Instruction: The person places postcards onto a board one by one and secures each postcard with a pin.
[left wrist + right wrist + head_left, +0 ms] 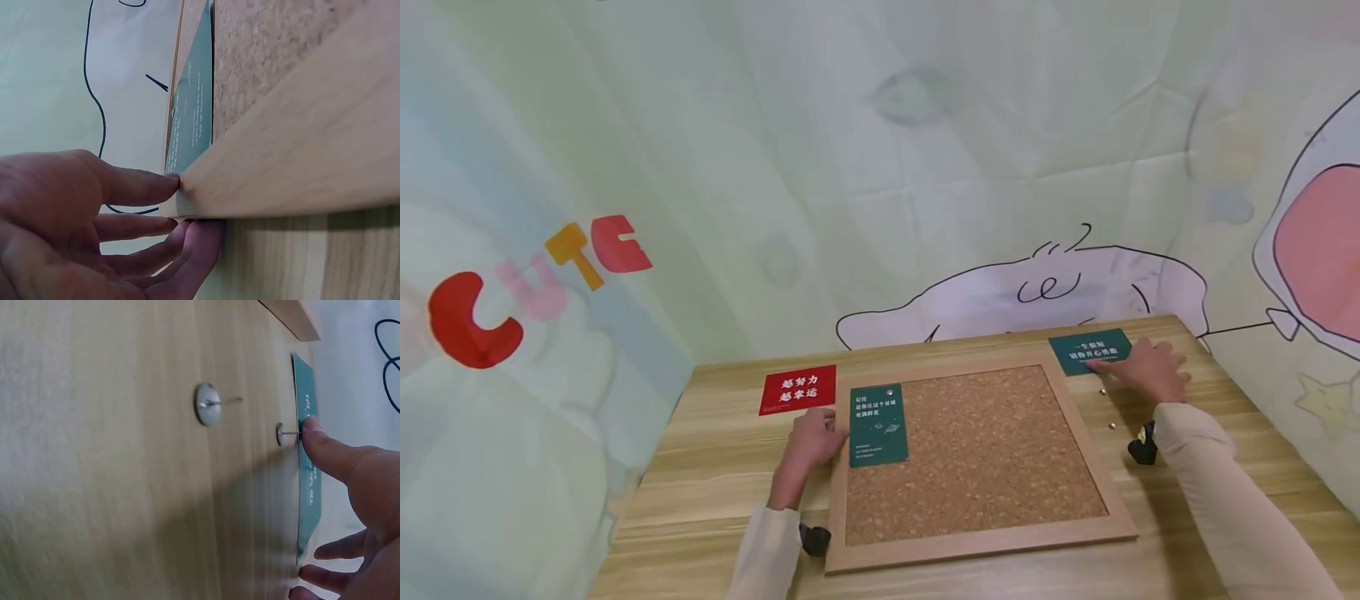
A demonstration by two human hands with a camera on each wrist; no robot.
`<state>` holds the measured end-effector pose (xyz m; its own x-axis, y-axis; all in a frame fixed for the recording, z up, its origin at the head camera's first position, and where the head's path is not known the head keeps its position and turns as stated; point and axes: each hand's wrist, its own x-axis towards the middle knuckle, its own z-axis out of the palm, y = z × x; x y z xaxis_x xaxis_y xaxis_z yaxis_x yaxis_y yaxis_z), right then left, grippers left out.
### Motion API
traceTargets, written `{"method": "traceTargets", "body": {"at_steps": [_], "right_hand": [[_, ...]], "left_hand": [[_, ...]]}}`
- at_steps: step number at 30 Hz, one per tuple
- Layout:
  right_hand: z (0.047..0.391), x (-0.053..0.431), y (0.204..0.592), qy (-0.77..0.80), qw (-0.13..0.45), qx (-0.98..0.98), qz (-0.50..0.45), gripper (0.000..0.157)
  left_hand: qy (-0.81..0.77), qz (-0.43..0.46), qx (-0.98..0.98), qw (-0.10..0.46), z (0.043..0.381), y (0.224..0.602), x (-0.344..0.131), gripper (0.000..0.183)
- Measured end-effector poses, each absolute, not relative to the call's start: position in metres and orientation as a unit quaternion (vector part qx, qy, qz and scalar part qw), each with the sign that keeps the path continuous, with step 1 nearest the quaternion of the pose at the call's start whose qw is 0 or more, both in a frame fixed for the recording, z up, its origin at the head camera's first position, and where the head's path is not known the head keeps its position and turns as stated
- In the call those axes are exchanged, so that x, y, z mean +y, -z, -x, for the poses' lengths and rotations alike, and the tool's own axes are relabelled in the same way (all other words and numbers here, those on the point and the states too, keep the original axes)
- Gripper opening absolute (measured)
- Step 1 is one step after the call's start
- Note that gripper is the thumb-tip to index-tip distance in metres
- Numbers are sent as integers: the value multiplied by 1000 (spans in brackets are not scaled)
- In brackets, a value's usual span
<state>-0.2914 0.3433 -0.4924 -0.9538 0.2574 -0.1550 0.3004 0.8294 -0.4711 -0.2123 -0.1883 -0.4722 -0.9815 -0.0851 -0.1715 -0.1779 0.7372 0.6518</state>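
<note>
A wood-framed corkboard (992, 458) lies on the table. My left hand (810, 437) grips its left edge, thumb on the frame and fingers at the underside in the left wrist view. Beside that thumb, a green card (878, 442) with white print lies along the board's left side, a thumbtack (890, 392) near its top right corner. At the back right, my right hand (1153, 373) touches a second green card (1075, 346) with the thumb, fingers spread past its right end. Two thumbtacks (208, 405) (281, 434) lie points up near that card.
A red card (797, 390) with white print lies left of the board. The wooden table (692, 475) ends at a cartoon-printed curtain (925, 208) behind. Black wrist devices (1143, 447) sit at both sleeves.
</note>
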Motion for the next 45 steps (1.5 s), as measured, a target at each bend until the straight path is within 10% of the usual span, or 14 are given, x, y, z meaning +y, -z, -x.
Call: {"method": "traceTargets", "body": {"at_steps": [14,26,45], "right_hand": [[295,350,492,275,50,941,-189,106],[286,360,467,386,-31,915,-112,51],[271,298,411,542,59,838,-1,56]], "left_hand": [[-348,74,933,60,213,472,-186,57],[-362,70,927,70,215,467,-186,55],[-360,73,927,73,215,468,-190,55]]}}
